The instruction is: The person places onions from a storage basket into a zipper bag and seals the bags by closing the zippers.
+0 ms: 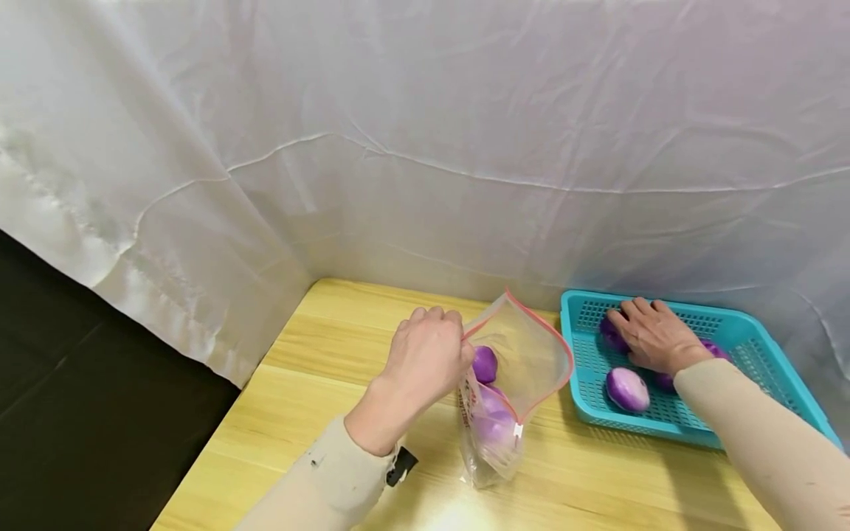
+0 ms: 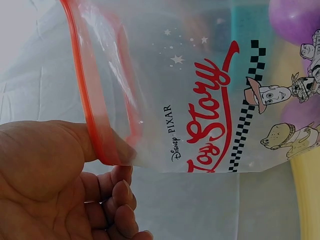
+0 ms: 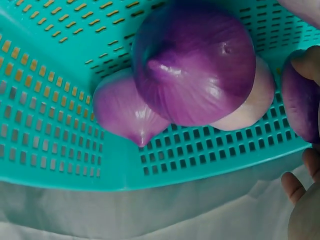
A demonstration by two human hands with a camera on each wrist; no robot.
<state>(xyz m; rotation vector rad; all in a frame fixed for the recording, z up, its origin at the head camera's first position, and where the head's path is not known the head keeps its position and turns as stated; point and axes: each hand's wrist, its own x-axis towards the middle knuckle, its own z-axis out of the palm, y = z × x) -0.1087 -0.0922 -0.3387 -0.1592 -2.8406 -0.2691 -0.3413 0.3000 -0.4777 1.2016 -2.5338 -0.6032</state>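
Left hand [image 1: 428, 355] pinches gaping bag [image 2: 200, 120] by red edge [image 2: 87, 90]; right hand [image 1: 654, 335] grips onion [image 1: 610, 336] near far basket rim [image 1: 713, 310].

Purple onions [image 1: 485, 364] in open bag [image 1: 535, 352]

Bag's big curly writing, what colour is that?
The big writing on the bag is red; the left wrist view shows it best.

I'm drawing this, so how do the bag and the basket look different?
The bag is see-through with a red edge; the basket is blue-green with little holes. The bag looks floppy, the basket stiff. The bag looks smaller than the basket. Both hold purple onions.
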